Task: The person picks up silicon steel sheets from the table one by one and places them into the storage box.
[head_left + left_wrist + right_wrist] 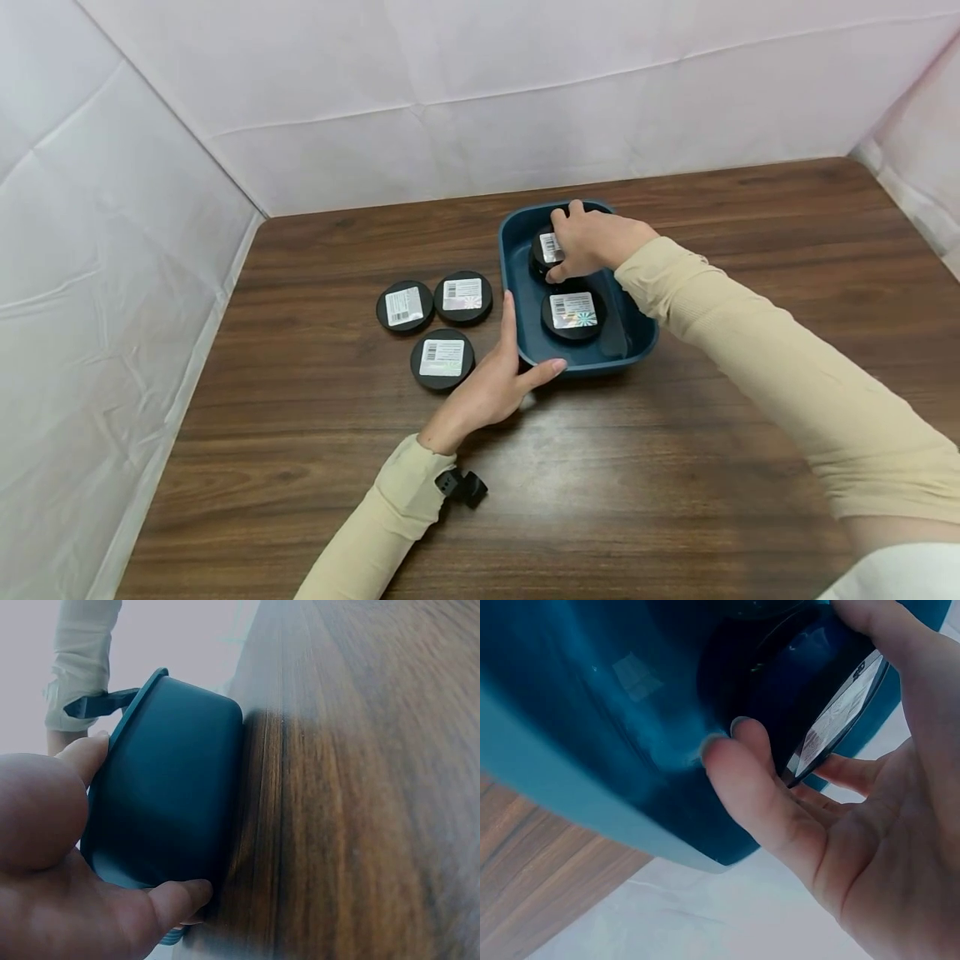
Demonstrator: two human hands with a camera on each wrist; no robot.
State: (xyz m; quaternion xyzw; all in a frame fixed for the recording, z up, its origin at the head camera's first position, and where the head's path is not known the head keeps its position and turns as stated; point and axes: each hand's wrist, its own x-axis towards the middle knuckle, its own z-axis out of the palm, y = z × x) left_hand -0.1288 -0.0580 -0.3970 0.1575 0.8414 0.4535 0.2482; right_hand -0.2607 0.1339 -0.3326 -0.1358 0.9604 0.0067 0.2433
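A dark blue plastic tub (525,325) stands on the table with black round containers inside, barcode labels facing up. My right hand (596,240) reaches into its far end and grips one black round container (549,247) by the edge, thumb on one side and fingers on the other. In the right wrist view this container (832,720) appears tilted between them. Nearer the front lies another labelled black container (573,313). My left hand (491,383) rests against the tub's near left corner, its fingers and thumb stretched out along the outer walls (172,772).
Three more black round containers lie left of the tub: one at the left (405,307), one beside the tub (463,298) and one nearer the left hand (442,360). The wooden table (315,467) meets white sheeting (450,150) at its back and sides.
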